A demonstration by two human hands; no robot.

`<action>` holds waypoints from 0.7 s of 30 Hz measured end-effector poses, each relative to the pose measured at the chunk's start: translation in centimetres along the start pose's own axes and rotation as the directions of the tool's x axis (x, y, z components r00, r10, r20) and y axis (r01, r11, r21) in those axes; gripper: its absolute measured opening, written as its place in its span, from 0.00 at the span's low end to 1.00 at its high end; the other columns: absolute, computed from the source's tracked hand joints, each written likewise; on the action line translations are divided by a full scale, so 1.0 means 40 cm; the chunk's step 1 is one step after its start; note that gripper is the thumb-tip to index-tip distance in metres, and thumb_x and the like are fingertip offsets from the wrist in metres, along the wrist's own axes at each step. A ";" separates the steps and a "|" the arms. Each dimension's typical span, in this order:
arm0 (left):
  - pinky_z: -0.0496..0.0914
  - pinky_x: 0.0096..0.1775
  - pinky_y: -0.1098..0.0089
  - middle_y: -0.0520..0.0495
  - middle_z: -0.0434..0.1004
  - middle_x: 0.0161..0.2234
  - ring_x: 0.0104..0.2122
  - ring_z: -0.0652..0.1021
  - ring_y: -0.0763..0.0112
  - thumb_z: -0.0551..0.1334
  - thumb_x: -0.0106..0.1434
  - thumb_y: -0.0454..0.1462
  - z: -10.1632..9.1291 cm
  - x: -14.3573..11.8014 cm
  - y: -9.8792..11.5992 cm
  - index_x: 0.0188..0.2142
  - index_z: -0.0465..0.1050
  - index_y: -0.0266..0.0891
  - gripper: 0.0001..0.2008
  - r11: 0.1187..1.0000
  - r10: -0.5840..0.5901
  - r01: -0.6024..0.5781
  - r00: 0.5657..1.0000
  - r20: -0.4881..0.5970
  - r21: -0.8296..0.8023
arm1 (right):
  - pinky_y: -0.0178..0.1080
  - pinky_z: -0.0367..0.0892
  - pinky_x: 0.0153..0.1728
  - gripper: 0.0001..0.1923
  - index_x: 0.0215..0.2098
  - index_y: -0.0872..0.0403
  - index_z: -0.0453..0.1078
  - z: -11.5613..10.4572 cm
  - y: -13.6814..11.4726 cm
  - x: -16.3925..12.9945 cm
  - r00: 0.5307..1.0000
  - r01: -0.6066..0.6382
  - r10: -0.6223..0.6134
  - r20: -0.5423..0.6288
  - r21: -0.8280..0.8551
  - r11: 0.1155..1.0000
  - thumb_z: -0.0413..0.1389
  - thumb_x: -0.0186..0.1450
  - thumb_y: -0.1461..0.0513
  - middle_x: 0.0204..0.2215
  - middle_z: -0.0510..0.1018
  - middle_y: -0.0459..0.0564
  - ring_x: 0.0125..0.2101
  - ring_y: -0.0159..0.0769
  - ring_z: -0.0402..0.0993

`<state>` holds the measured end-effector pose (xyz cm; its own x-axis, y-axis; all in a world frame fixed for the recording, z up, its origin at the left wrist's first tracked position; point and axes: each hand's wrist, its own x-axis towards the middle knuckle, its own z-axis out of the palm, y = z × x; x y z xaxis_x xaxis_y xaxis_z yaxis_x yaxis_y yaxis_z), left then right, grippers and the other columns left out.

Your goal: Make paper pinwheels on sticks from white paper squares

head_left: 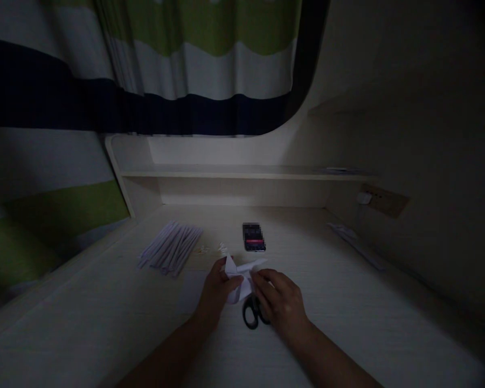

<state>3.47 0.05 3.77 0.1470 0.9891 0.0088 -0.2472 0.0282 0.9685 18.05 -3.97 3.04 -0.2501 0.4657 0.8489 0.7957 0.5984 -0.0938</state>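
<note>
Both hands hold a folded white paper piece (244, 293) with pointed flaps, shaped like a pinwheel, above the desk. My left hand (216, 285) grips its left side, with the thumb pressed on the middle. My right hand (281, 296) pinches the right side near the centre; whether something small is between those fingertips I cannot make out. Black-handled scissors (250, 317) lie on the desk just below the paper, their other end hidden by the right hand. Beyond the left hand are small white bits (222, 248) and yellowish bits (203, 249), too small to name.
A bundle of rolled paper sticks (171, 248) lies at the left. A phone (254, 237) with a lit screen rests beyond the hands. A flat white sheet (189, 288) is beside my left forearm. A shelf (242, 171) runs along the back, and a wall socket (383, 200) is at right.
</note>
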 end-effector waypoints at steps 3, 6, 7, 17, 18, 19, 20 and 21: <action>0.64 0.25 0.75 0.55 0.72 0.22 0.21 0.71 0.74 0.64 0.42 0.32 -0.001 0.001 -0.002 0.43 0.60 0.36 0.27 1.000 -0.010 0.010 1.000 -0.003 0.011 | 0.36 0.66 0.29 0.12 0.42 0.59 0.67 0.006 0.004 -0.003 0.999 0.053 -0.053 0.004 -0.085 0.995 0.50 0.60 0.67 0.33 0.72 0.56 0.30 0.35 0.68; 0.64 0.24 0.75 0.55 0.72 0.22 0.21 0.71 0.75 0.64 0.42 0.32 -0.001 0.001 -0.005 0.43 0.61 0.36 0.26 1.000 -0.006 0.005 1.000 0.020 0.024 | 0.35 0.64 0.28 0.12 0.42 0.59 0.67 0.007 0.003 -0.003 0.997 0.072 -0.067 0.036 -0.158 0.985 0.49 0.61 0.67 0.31 0.72 0.55 0.29 0.35 0.66; 0.63 0.24 0.75 0.55 0.71 0.21 0.20 0.71 0.75 0.64 0.42 0.32 0.000 0.002 -0.006 0.42 0.61 0.36 0.25 1.000 -0.002 0.002 1.000 0.025 0.025 | 0.35 0.64 0.28 0.12 0.42 0.59 0.67 0.006 0.000 -0.002 0.996 0.082 -0.073 0.053 -0.179 0.981 0.48 0.61 0.68 0.31 0.71 0.55 0.28 0.35 0.66; 0.62 0.23 0.75 0.55 0.71 0.20 0.20 0.71 0.74 0.62 0.41 0.31 0.004 -0.005 0.004 0.40 0.62 0.36 0.23 0.995 -0.036 0.034 0.999 0.021 0.093 | 0.38 0.62 0.29 0.12 0.40 0.60 0.68 -0.012 -0.023 0.019 0.960 0.185 -0.128 0.249 -0.222 0.957 0.44 0.63 0.69 0.27 0.70 0.54 0.28 0.37 0.63; 0.62 0.23 0.75 0.55 0.71 0.20 0.20 0.71 0.74 0.62 0.42 0.31 0.004 -0.006 0.004 0.40 0.62 0.36 0.23 0.995 -0.033 0.031 0.999 0.021 0.090 | 0.38 0.62 0.29 0.12 0.40 0.60 0.68 -0.012 -0.023 0.019 0.958 0.193 -0.136 0.251 -0.218 0.957 0.44 0.63 0.68 0.27 0.69 0.54 0.28 0.37 0.63; 0.62 0.23 0.75 0.55 0.71 0.20 0.19 0.71 0.75 0.62 0.42 0.31 0.004 -0.006 0.004 0.40 0.62 0.36 0.23 0.996 -0.029 0.027 0.999 0.023 0.085 | 0.39 0.62 0.30 0.12 0.40 0.60 0.67 -0.012 -0.022 0.019 0.957 0.197 -0.140 0.254 -0.215 0.957 0.45 0.62 0.68 0.27 0.69 0.54 0.28 0.37 0.63; 0.62 0.23 0.75 0.55 0.71 0.20 0.19 0.71 0.75 0.62 0.42 0.31 0.003 -0.006 0.004 0.40 0.61 0.36 0.23 0.996 -0.026 0.024 0.999 0.026 0.081 | 0.39 0.61 0.30 0.12 0.40 0.60 0.67 -0.012 -0.021 0.018 0.956 0.199 -0.142 0.256 -0.211 0.957 0.45 0.62 0.69 0.27 0.69 0.54 0.28 0.37 0.63; 0.62 0.23 0.75 0.55 0.72 0.20 0.19 0.71 0.75 0.62 0.42 0.31 0.003 -0.005 0.004 0.40 0.61 0.35 0.23 0.997 -0.025 0.022 0.999 0.026 0.077 | 0.39 0.61 0.30 0.11 0.40 0.60 0.67 -0.012 -0.021 0.016 0.956 0.195 -0.138 0.257 -0.212 0.958 0.46 0.62 0.68 0.27 0.69 0.54 0.28 0.37 0.63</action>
<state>3.52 -0.16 3.95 0.1784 0.9839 -0.0084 -0.1694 0.0392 0.9848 17.48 -4.47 3.91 -0.4911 0.5303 0.6911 0.8299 0.5260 0.1860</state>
